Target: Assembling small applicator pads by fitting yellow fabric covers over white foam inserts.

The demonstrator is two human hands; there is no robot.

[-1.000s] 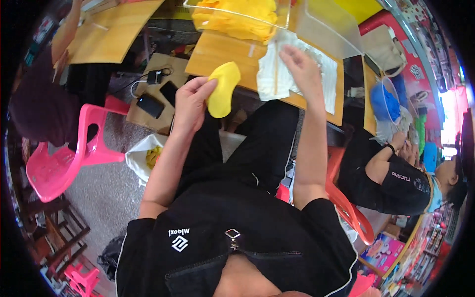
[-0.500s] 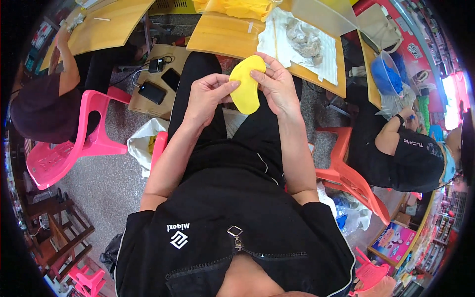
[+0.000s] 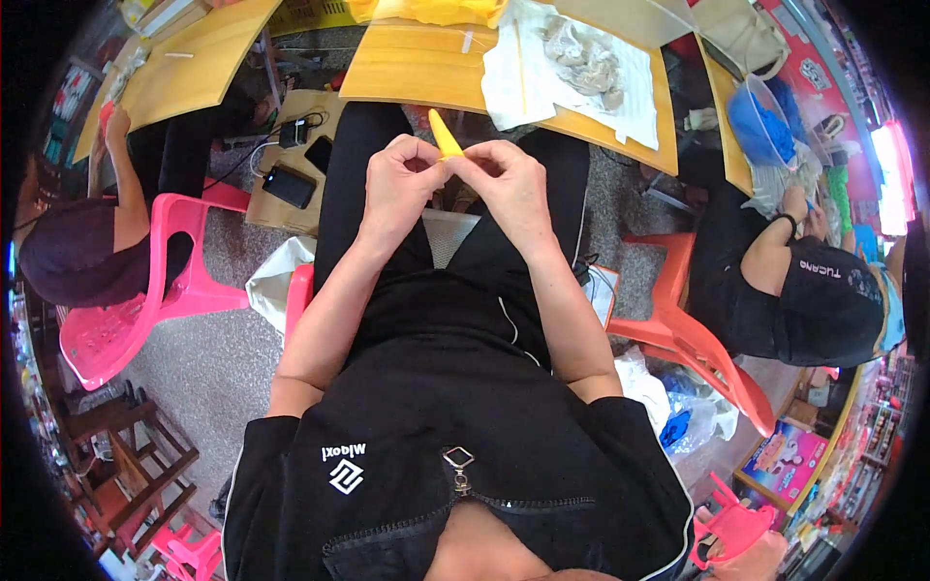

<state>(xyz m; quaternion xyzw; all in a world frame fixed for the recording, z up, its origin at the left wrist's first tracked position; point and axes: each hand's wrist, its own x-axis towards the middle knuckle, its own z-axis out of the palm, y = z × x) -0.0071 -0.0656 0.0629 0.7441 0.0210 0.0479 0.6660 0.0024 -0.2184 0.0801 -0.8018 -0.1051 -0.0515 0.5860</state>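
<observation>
Above my lap, my left hand (image 3: 399, 190) and my right hand (image 3: 508, 190) meet, thumbs and fingertips pinched together. Between them they grip a soft yellow fabric-like piece (image 3: 445, 135), by its lower end. It looks narrow and pointed now, folded or turned edge-on, with its tip pointing away from me. My fingers hide its lower part. Just beyond my hands lies the near edge of a wooden table (image 3: 407, 76). A white cloth (image 3: 511, 89) on it carries a clump of greyish, translucent material (image 3: 587, 64).
Yellow material (image 3: 446, 10) is heaped at the table's far side. A pink chair (image 3: 160, 290) stands left, an orange chair (image 3: 668, 300) right. People work at both sides. Phones (image 3: 289, 186) lie on cardboard at left; a tub with blue material (image 3: 765, 126) is at right.
The yellow piece was spread flat as a curved bean shape; now it appears narrow and pointed. My hands have drawn together and shifted left. The view has shifted slightly.
</observation>
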